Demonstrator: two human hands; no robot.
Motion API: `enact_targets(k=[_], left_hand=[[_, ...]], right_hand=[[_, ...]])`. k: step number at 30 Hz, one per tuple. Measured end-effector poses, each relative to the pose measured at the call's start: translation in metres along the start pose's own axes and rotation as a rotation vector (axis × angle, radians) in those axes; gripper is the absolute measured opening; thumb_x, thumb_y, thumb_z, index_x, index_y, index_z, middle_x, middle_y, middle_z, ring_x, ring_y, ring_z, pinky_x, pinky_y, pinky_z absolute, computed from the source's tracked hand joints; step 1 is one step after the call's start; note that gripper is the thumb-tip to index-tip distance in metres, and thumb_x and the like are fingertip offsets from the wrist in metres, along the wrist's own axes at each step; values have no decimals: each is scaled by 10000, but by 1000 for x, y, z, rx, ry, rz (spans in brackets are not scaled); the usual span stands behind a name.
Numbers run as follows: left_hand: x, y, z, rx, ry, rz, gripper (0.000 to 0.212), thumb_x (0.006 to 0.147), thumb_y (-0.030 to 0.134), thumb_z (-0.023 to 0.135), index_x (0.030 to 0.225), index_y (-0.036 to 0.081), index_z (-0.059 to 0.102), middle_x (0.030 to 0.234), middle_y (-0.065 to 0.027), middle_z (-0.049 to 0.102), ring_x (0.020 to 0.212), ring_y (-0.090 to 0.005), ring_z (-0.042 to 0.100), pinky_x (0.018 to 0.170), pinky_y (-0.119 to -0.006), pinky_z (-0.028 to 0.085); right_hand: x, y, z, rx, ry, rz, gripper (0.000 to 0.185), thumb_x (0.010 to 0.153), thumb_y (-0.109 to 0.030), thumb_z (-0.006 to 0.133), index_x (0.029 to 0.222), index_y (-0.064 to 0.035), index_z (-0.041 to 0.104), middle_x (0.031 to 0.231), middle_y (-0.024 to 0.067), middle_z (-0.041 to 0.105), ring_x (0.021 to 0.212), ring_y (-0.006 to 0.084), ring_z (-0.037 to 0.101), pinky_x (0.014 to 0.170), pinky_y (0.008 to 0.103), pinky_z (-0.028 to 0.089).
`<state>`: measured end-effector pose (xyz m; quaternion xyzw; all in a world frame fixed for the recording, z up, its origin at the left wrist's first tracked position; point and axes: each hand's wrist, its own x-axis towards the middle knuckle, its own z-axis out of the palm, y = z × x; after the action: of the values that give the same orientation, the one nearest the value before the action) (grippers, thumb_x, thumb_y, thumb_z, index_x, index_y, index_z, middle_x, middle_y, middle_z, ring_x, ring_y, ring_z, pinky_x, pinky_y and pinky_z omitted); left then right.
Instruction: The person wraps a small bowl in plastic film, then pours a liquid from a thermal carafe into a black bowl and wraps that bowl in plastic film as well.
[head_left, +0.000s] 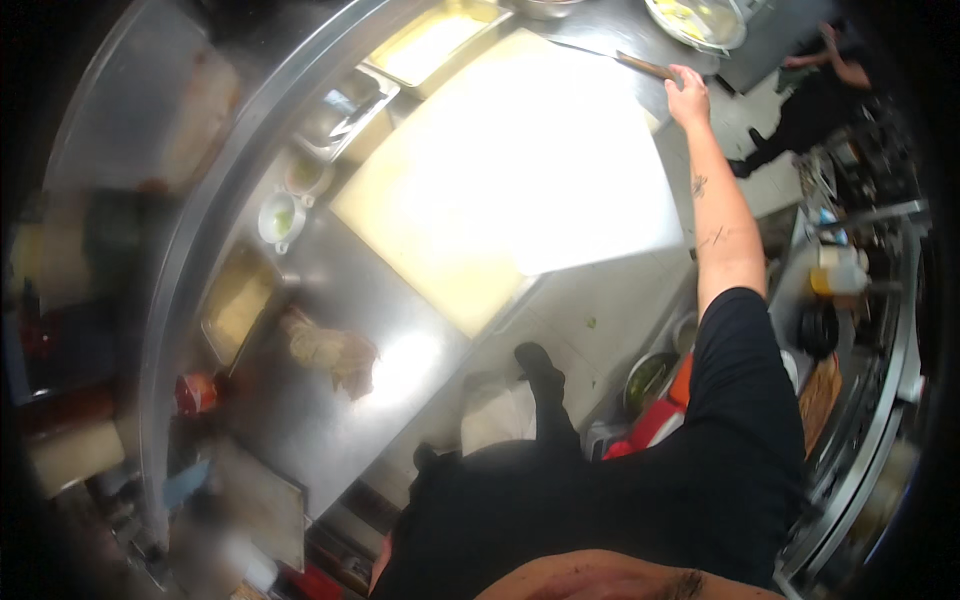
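Note:
My right hand (688, 96) is stretched far out beyond the right corner of a large cutting board (420, 225). Its fingers are on the end of the wooden handle of a knife (643, 66), whose blade lies along the board's far edge. Glare washes out much of the pale board. My left hand is out of view; only a sliver of skin shows beside my dark clothing at the bottom. A crumpled brownish cloth or paper (330, 351) rests on the steel counter (420, 390), left of the board.
Metal pans (435, 45) and small white cups (282, 217) line the counter's back. A white bowl with yellowish pieces (697, 22) stands at the top right. Another person (817, 105) is farther off at right. A green-filled bowl (649, 375) sits low by my right side.

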<state>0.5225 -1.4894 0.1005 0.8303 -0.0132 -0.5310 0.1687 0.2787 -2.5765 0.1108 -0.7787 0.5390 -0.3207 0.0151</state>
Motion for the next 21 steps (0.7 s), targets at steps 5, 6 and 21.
enact_targets(k=[5, 6, 21], left_hand=[[-33, 35, 50, -451, 126, 143, 498, 1098, 392, 456, 1403, 19, 584, 1297, -139, 643, 1197, -247, 603, 1053, -377, 462], [-37, 42, 53, -527, 138, 204, 492, 1106, 383, 441, 1404, 19, 582, 1292, -134, 642, 1190, -240, 601, 1051, -373, 460], [-16, -79, 84, -448, 51, 211, 598, 1140, 447, 255, 1568, 60, 413, 1610, -159, 419, 1514, -293, 344, 1266, -396, 222]], right_hand=[[52, 22, 69, -367, -445, -15, 635, 997, -371, 618, 1586, -336, 384, 1642, 44, 399, 1472, 426, 390, 1175, 531, 382], [56, 28, 64, -261, -416, 12, 525, 990, -386, 634, 1501, -322, 528, 1563, 57, 508, 1424, 353, 475, 1125, 536, 419], [-151, -75, -189, 119, -361, -353, 211, 1025, -124, 588, 1174, 16, 642, 971, 143, 672, 879, 245, 649, 814, 362, 518]])
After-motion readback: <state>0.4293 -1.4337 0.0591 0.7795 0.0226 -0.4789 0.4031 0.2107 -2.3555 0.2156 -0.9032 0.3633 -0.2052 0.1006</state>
